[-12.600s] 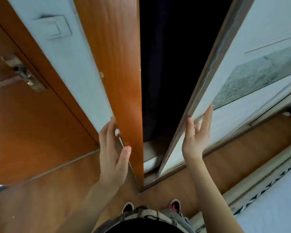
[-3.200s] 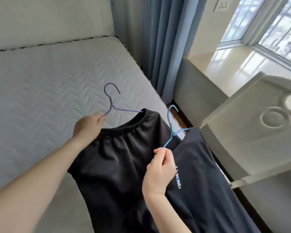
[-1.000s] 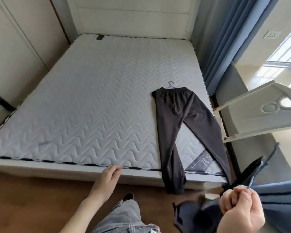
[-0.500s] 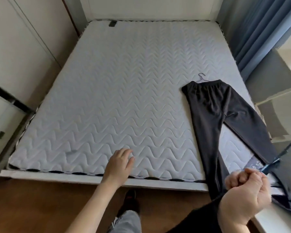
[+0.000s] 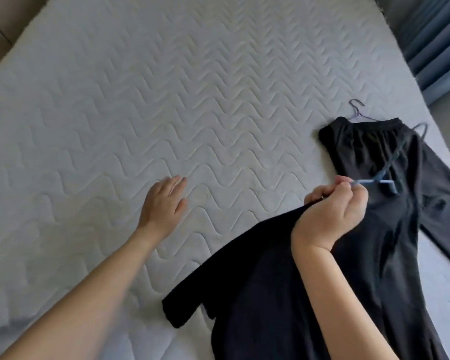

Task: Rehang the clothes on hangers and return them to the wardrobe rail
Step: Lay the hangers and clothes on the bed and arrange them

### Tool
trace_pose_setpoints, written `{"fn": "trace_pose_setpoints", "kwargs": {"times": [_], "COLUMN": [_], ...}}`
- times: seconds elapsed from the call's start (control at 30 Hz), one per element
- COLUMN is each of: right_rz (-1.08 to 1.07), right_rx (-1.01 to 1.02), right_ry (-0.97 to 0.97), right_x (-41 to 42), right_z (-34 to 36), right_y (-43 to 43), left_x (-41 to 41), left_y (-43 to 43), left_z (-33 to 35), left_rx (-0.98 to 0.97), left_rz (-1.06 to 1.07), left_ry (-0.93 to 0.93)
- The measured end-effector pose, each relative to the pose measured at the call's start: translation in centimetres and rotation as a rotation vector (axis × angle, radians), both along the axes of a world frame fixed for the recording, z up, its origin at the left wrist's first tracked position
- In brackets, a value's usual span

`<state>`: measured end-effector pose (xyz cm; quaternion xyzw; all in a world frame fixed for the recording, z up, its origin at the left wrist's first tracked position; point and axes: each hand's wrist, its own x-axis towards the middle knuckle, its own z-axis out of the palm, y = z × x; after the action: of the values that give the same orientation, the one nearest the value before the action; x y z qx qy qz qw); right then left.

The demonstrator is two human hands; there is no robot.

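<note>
Clothes on view number two, both dark, both in the right half of the frame. Neither is at the wardrobe, which is not in view. The quilted mattress fills most of the frame and serves as the work surface. The dark top is the larger piece. It drapes from right of centre to the lower edge with one sleeve spread on the mattress, and its upper part is lifted because it hangs from my right hand. The trousers lie flat at the right, waistband toward the top of the frame, and appear partly covered by the top.

My hands are apart. The left hand lies flat at the centre, fingers straight, holding nothing; I judge it a brace while I lean over. The right hand is curled, pinching the blue hanger by its bar, presumably to seat or free the top.

Hangers count two. The second, a purple hanger, shows its hook above the waistband, so the trousers appear already hung.
</note>
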<state>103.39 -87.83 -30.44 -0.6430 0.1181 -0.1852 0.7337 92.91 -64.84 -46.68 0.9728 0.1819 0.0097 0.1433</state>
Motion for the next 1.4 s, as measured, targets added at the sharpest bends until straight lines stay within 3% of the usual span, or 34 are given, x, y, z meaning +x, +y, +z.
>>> {"fn": "trace_pose_setpoints", "kwargs": {"times": [0.17, 0.3, 0.4, 0.77, 0.97, 1.13, 1.27, 1.4], "right_rz": [0.16, 0.258, 0.283, 0.336, 0.515, 0.708, 0.907, 0.709], "right_rx": [-0.228, -0.299, -0.296, -0.413, -0.914, -1.482, -1.643, -1.383], "right_ry": [0.027, 0.132, 0.223, 0.314, 0.47, 0.38, 0.331, 0.145], "right_x": [7.4, 11.8, 15.0, 25.3, 26.9, 28.1, 29.2, 25.9], "right_z": [-11.9, -17.2, -19.0, -21.0, -24.2, -25.0, -23.9, -21.1], "right_y": [6.2, 10.0, 13.1, 22.3, 22.0, 22.1, 21.0, 17.7], "left_x": [3.0, 3.0, 3.2, 3.0, 3.0, 3.0, 2.9, 2.8], "left_y": [4.4, 5.6, 5.5, 4.9, 5.1, 4.9, 4.7, 4.8], "left_z": [-11.4, -15.9, -16.1, -15.1, -14.8, -14.8, -14.8, -14.7], "left_rx": [0.07, -0.012, -0.071, 0.046, 0.06, 0.077, 0.078, 0.054], "left_rz": [0.126, 0.148, 0.17, 0.193, 0.178, 0.176, 0.204, 0.217], "left_ry": [-0.083, -0.22, -0.215, -0.271, -0.285, -0.292, -0.294, -0.249]}}
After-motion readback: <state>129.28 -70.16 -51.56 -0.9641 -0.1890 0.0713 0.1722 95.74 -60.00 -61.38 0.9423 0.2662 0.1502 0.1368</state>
